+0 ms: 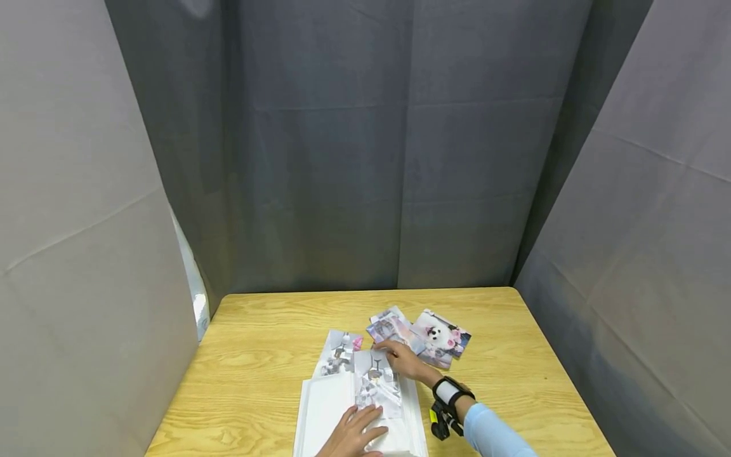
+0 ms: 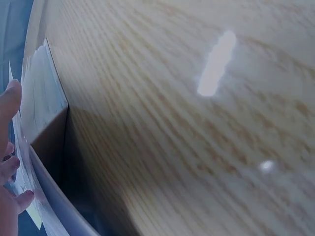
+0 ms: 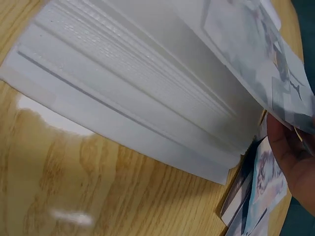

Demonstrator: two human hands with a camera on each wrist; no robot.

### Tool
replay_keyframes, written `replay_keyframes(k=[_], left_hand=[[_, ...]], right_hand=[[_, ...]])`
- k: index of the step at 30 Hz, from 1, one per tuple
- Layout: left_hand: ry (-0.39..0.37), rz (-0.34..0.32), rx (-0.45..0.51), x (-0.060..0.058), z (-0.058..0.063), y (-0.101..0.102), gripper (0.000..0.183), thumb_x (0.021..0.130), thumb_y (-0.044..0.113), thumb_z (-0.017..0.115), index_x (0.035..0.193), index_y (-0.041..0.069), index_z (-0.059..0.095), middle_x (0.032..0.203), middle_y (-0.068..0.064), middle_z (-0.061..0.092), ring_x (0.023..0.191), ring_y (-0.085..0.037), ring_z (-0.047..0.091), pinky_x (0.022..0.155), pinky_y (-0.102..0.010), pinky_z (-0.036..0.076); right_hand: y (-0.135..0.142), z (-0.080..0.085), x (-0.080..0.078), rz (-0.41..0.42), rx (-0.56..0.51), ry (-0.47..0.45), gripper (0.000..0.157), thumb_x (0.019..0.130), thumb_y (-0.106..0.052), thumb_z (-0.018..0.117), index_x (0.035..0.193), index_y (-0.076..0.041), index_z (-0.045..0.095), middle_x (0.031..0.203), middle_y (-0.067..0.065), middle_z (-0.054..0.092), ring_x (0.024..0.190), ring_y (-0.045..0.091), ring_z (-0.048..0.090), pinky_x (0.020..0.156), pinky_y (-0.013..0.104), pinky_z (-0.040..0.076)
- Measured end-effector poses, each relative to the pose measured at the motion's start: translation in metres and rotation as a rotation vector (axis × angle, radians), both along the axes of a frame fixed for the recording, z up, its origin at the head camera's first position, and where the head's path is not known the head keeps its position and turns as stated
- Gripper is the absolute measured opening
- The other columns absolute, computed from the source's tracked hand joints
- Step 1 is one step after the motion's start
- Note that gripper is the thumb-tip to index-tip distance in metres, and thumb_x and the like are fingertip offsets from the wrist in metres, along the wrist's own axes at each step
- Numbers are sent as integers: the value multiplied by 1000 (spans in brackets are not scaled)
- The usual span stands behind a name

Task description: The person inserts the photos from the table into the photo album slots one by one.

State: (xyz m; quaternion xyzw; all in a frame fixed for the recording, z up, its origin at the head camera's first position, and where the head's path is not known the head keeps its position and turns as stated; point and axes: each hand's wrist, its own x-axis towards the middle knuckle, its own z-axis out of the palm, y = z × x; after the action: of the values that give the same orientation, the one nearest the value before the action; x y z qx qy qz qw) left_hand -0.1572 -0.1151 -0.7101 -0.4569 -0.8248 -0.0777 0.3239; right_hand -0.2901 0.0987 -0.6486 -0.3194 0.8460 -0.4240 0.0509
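An open white photo album lies at the table's front, its stacked white pages showing in the right wrist view. Over its right half is a grey and white photo. My right hand pinches the photo's far edge; in the right wrist view this hand has its thumb beneath the raised picture. With fingers spread, my left hand rests on the album by the photo's near edge. In the left wrist view that hand shows only partly, against the album's side.
Another photo lies beyond the album's left half. Loose photos overlap to the right, one with a white dog and pink flowers. A small black and yellow object lies beside the right wrist. Grey curtains surround the wooden table.
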Motion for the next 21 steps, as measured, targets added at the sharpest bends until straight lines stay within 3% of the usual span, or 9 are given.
replay_keyframes(k=[3, 8, 12, 21], left_hand=[[-43, 9, -10, 2, 0, 1, 46, 100, 58, 39, 110, 27, 71, 130, -5, 63, 119, -20, 58, 84, -45, 53], [-107, 16, -27, 5, 0, 2, 39, 98, 55, 48, 113, 27, 71, 133, -5, 61, 121, -21, 57, 86, -47, 53], [-104, 28, -34, 7, 0, 2, 37, 96, 55, 53, 113, 27, 71, 133, -5, 61, 121, -22, 57, 87, -48, 52], [-122, 34, -35, 8, 1, 2, 36, 98, 55, 48, 112, 28, 68, 135, -3, 60, 122, -21, 57, 87, -48, 52]], right_hand=[[0, -4, 3, 17, 4, 23, 34, 93, 16, 42, 121, 10, 61, 121, 28, 62, 112, 41, 58, 93, 47, 48], [0, -10, 10, 31, 11, 56, 34, 91, 19, 42, 116, 10, 63, 117, 27, 64, 113, 44, 58, 95, 55, 46], [0, -11, 12, 34, 9, 75, 32, 91, 18, 42, 113, 9, 64, 114, 27, 64, 109, 44, 59, 93, 53, 47], [1, -5, 13, 48, -21, 75, 32, 91, 19, 42, 106, 8, 67, 106, 26, 66, 98, 42, 61, 85, 47, 50]])
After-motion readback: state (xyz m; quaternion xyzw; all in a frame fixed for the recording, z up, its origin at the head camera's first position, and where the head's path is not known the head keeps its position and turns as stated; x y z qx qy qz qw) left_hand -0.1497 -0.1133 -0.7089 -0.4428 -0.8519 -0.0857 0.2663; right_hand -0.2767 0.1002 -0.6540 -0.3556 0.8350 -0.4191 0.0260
